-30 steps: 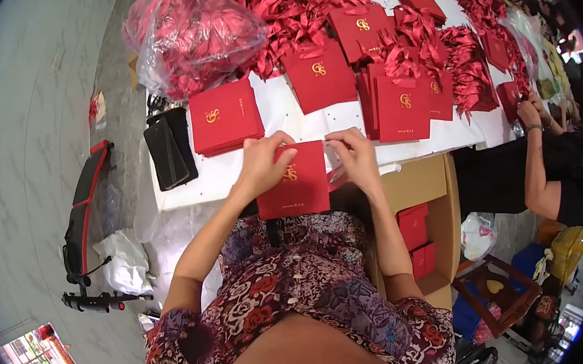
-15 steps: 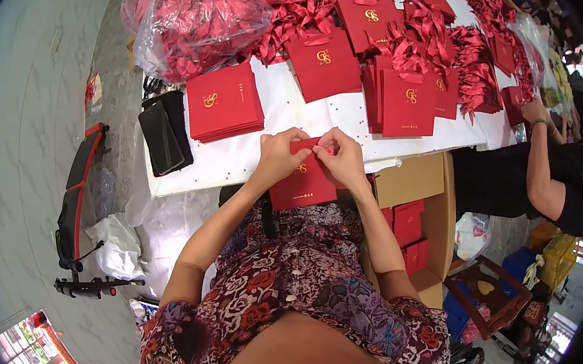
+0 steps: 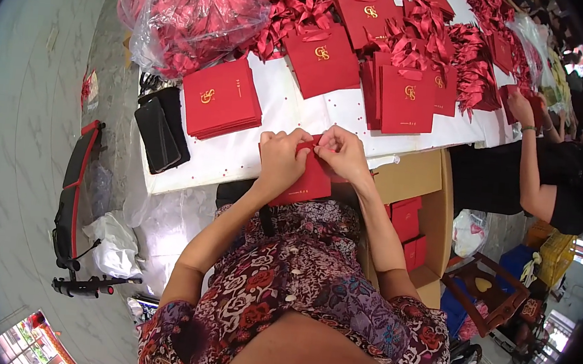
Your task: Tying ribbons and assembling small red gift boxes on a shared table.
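Note:
A small red paper gift bag (image 3: 311,184) with gold print rests upright against my lap at the table's front edge. My left hand (image 3: 282,159) is closed around its upper left part, the thumb lying on the front. At the bag's top right, my right hand (image 3: 343,152) pinches with thumb and forefinger close to the upper edge. Whatever sits between those fingertips is too small to make out. Beyond my left hand lies a neat stack of flat red bags (image 3: 216,104). Several finished-looking bags with ribbon handles (image 3: 409,102) stand further right.
A clear plastic sack of red ribbons (image 3: 194,22) sits back left; a dark phone (image 3: 158,135) lies at the table's left end. Right of my lap stands an open cardboard box (image 3: 444,225) holding red bags. A co-worker's hand (image 3: 521,109) handles a red bag at far right.
My left hand has slid lower over the bag's front, covering its print. My right fingertips have shifted slightly along the top edge. The co-worker's hand has risen a little, to the left.

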The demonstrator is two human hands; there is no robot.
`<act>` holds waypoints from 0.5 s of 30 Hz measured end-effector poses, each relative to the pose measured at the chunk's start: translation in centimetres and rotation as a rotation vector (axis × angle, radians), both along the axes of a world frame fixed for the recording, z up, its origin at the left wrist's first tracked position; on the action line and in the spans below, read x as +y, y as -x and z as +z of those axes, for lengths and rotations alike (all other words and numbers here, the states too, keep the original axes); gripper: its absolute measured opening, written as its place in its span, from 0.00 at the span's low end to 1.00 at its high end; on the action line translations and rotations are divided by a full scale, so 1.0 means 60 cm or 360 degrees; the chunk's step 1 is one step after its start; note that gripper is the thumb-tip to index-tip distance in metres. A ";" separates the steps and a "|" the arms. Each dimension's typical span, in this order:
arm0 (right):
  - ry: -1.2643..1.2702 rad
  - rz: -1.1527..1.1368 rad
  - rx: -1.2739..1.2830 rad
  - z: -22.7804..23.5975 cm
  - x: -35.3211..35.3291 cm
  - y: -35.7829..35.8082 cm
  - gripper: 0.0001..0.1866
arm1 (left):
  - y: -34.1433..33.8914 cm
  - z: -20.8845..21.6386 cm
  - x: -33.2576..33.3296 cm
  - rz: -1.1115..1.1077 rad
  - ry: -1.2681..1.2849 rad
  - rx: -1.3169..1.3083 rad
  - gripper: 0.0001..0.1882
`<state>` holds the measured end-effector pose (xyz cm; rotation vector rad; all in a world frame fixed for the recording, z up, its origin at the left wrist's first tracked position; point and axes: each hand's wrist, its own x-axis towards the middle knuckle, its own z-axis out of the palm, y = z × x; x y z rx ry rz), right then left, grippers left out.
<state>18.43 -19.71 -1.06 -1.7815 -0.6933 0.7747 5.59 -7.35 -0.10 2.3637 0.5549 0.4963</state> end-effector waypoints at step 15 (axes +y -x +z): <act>0.0031 0.0035 0.0108 -0.008 -0.021 -0.002 0.06 | 0.016 -0.012 -0.031 0.0079 0.0509 -0.0056 0.10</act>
